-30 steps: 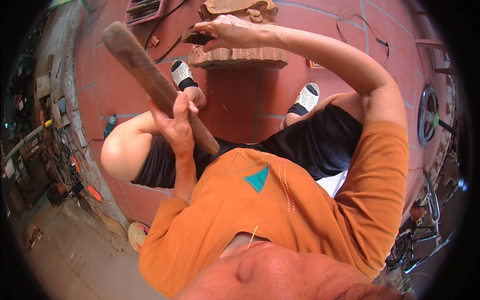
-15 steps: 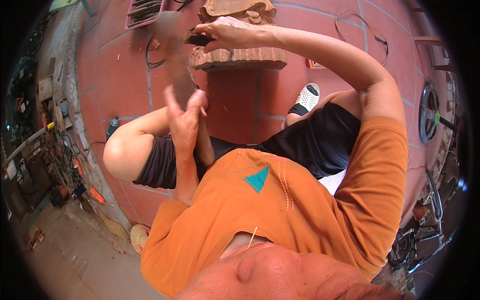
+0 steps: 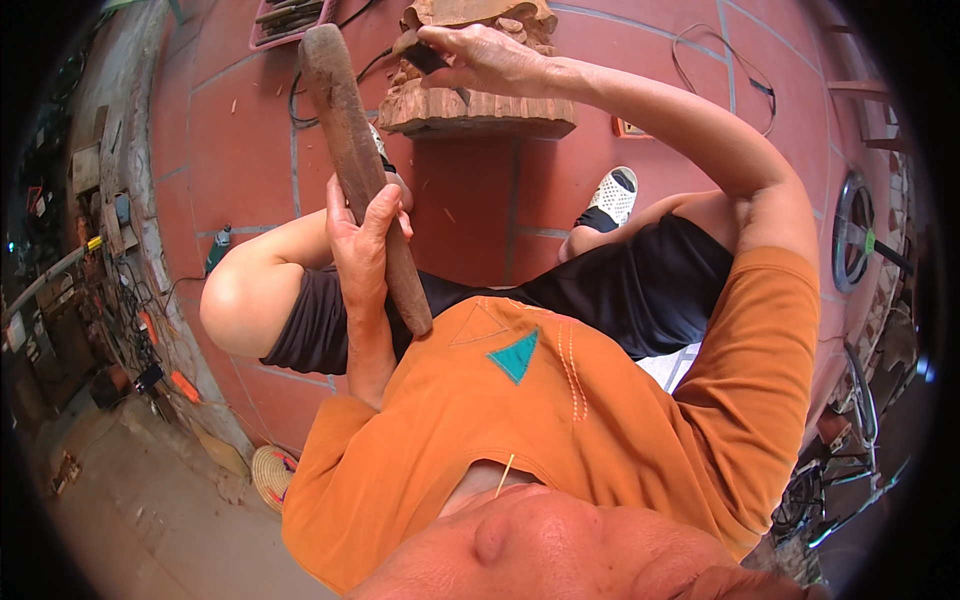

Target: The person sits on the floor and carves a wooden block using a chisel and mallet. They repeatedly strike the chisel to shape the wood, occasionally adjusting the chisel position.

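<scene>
The wooden mallet (image 3: pixel 362 170) is dark brown, worn greyish at its far end. The carving (image 3: pixel 478 95) is reddish-brown wood on a ridged base. The floor tiles (image 3: pixel 250 160) are terracotta red with pale grout. The shirt (image 3: pixel 560 440) is orange with a teal triangle patch; the shorts (image 3: pixel 640 290) are black. The right shoe (image 3: pixel 612 195) is white with black markings.

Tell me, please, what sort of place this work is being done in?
Probably an open woodcarving yard: a carved wooden block on red floor tiles, a wooden mallet in the left hand, tool clutter along the wall.
</scene>
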Available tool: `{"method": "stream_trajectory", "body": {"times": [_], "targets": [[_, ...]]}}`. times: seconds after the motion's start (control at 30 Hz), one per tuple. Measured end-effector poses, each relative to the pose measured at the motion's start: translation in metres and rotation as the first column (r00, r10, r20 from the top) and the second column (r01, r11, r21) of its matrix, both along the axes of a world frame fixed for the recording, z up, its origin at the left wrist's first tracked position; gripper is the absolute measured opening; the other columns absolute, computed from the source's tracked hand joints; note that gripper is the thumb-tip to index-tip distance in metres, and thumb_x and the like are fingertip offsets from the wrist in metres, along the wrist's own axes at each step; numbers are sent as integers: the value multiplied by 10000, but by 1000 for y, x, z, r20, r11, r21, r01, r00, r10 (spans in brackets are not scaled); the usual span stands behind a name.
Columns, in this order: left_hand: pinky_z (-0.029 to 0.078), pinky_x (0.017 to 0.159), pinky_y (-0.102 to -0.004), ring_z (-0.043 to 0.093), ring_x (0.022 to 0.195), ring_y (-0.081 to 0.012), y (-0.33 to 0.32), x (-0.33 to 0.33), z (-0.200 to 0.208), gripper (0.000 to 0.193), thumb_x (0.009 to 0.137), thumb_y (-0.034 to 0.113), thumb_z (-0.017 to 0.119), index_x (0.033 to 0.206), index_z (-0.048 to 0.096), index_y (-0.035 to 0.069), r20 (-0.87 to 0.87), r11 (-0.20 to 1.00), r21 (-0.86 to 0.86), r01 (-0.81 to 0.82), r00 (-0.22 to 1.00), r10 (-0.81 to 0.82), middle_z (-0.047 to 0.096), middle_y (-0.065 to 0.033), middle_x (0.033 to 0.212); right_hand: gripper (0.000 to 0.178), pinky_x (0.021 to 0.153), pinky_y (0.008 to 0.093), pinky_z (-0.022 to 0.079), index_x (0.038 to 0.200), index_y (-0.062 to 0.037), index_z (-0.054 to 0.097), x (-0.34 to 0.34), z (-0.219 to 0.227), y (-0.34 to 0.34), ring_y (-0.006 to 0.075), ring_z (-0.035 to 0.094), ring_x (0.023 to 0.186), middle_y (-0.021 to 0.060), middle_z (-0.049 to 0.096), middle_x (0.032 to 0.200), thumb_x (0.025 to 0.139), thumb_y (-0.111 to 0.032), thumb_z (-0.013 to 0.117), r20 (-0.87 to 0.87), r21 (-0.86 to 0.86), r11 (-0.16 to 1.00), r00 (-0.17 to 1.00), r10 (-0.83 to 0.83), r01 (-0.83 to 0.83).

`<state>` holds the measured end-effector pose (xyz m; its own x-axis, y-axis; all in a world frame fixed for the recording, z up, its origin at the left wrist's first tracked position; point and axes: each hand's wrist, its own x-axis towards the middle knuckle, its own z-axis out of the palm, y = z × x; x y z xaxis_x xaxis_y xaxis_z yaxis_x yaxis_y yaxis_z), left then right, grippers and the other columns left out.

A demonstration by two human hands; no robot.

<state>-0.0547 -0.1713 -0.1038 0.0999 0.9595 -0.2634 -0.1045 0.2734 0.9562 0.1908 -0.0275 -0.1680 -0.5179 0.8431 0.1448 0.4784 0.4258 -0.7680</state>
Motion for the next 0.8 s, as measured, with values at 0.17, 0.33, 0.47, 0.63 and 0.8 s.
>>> {"method": "stream_trajectory", "body": {"times": [0.17, 0.33, 0.47, 0.63, 0.8], "targets": [[514, 616, -232, 600, 676, -91, -8, 7, 10, 455, 971, 133, 719, 1332, 473, 7, -138, 996, 81, 32, 990, -21, 620, -50, 917, 623, 757, 454, 566, 1434, -76, 511, -6, -11, 1, 349, 729, 876, 181, 723, 976, 934, -346, 766, 52, 101, 995, 999, 6, -11], [507, 617, -242, 595, 683, -94, -14, 7, 1, 493, 972, 113, 715, 1374, 450, 8, -113, 972, 229, -42, 991, 70, 635, -60, 943, 628, 758, 450, 564, 1410, -37, 518, -11, -15, 0, 354, 720, 869, 186, 718, 969, 911, -310, 784, 17, 138, 989, 999, 51, -53], [489, 608, -246, 574, 664, -89, -4, 11, 4, 523, 969, 115, 721, 1391, 435, -2, -294, 995, 41, 96, 953, -80, 631, -54, 944, 572, 843, 489, 554, 1376, -25, 534, -16, -6, -4, 415, 693, 995, 243, 709, 1086, 910, -263, 765, 28, 116, 986, 993, 114, -117], [492, 608, -241, 586, 647, -107, -10, -3, 13, 450, 986, 120, 694, 1348, 452, 6, -141, 998, 60, 16, 990, -7, 623, -63, 921, 581, 773, 452, 547, 1350, -8, 539, -15, -14, 2, 353, 699, 884, 190, 698, 987, 894, -270, 787, -9, 168, 976, 990, 139, -136], [495, 594, -234, 592, 636, -109, -5, 0, 3, 348, 993, 146, 691, 1245, 483, 26, -116, 965, 222, -143, 978, 171, 602, -53, 856, 576, 779, 457, 545, 1367, -17, 536, -18, -8, -2, 360, 699, 886, 195, 696, 972, 902, -257, 779, 14, 122, 985, 992, 124, -125]]}}
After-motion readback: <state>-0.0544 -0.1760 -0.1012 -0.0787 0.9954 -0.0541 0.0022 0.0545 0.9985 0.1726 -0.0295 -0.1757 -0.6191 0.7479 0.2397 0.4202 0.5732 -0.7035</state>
